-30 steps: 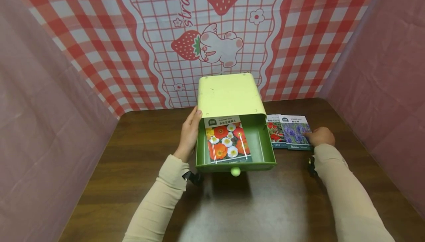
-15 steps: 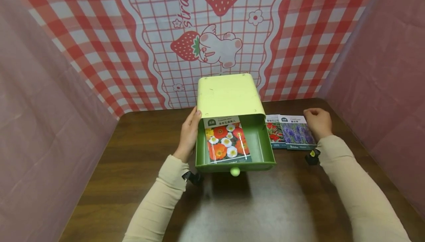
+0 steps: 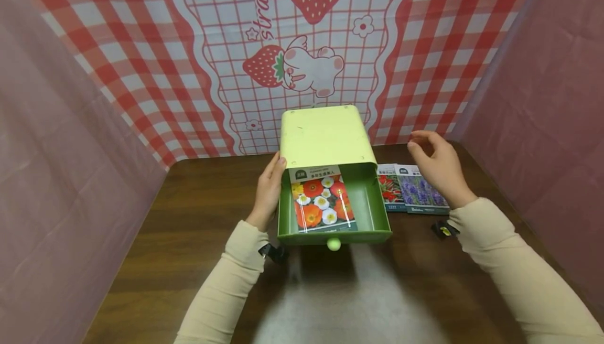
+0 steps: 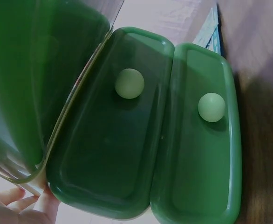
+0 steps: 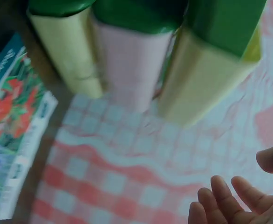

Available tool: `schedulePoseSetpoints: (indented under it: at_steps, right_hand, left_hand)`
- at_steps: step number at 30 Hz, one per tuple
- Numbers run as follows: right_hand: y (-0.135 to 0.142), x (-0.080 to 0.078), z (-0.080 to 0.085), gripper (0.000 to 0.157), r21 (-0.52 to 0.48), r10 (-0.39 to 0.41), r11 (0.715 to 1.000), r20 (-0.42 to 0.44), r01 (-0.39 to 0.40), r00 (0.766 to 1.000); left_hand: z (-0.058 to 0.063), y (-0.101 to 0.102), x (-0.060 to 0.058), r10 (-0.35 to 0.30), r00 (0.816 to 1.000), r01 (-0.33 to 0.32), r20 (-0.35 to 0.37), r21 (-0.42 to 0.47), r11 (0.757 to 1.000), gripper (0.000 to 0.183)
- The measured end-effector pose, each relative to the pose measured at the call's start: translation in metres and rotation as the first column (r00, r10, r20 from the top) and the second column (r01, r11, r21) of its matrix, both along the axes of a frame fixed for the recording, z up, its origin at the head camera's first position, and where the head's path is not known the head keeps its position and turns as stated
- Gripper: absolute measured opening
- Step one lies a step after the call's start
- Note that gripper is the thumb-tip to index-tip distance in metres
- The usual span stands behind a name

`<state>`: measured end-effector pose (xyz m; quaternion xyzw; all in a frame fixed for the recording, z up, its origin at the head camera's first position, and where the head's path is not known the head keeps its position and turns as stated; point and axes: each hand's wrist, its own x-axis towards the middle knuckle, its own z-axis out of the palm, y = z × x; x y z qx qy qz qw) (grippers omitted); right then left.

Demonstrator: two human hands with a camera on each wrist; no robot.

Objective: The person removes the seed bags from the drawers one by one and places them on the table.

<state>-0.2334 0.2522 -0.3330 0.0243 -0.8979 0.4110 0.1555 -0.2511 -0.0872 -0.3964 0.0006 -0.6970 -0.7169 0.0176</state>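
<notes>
- Strawberry-print cloth (image 3: 311, 61) hangs behind a dark wooden table (image 3: 189, 228).
- Poppy packet (image 3: 323, 200): lies face up, slightly askew, inside the pulled-out drawer (image 3: 369, 202), toward that drawer's left wall. Neither hand touches it.
- Drawer: top one of the cabinet (image 3: 325, 137), drawn out toward the person, knob (image 3: 334, 244) facing front. Left wrist view shows two lower drawer fronts, the middle one (image 4: 104, 154) and the bottom one (image 4: 197, 158), both pushed in.
- Left hand (image 3: 268, 192): laid along the cabinet's left side, fingers extended, touching it near the front edge. Reads as bracing rather than grasping; how hard it presses cannot be told, the contact being partly hidden.
- Right hand (image 3: 442, 168): holds nothing; thumb and fingers bent loosely, apart, in the air over the purple-flower packet (image 3: 420, 194).
- Beside the cabinet, on its right, that packet lies flat on the table, overlapping the red-flower packet (image 3: 390, 189).
- Judgement, step in hand: steadying the cabinet while packets are handled. Best done with even, light side pressure, enough to stop a slide; leaning on the extended drawer would risk tipping the stack.
- Judgement, handling: packets look thin and glossy, so likely to slip or bend. Pinch one edge and lift; for the overlapping pair, work the upper one first so the lower is not dragged.
</notes>
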Motion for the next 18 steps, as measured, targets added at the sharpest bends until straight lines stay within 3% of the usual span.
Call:
schedulePoseSetpoints:
  at_steps: [6, 12, 18]
  right_hand:
    - [-0.034, 0.026, 0.016, 0.046, 0.137, 0.182, 0.977, -0.138, -0.163, 0.974]
    - [-0.062, 0.046, 0.019, 0.05, 0.309, 0.338, 0.913, -0.207, -0.267, 0.918]
    - [-0.084, 0.053, 0.015, 0.049, 0.422, 0.463, 0.827, -0.135, -0.372, 0.876]
  left_hand:
    - [-0.001, 0.0, -0.001, 0.002, 1.0, -0.002, -0.015, 0.007, 1.0, 0.06]
    - [-0.002, 0.0, -0.001, -0.015, 1.0, 0.015, -0.027, -0.005, 1.0, 0.063]
    - [-0.001, -0.002, -0.001, -0.026, 1.0, 0.026, -0.017, -0.003, 1.0, 0.063]
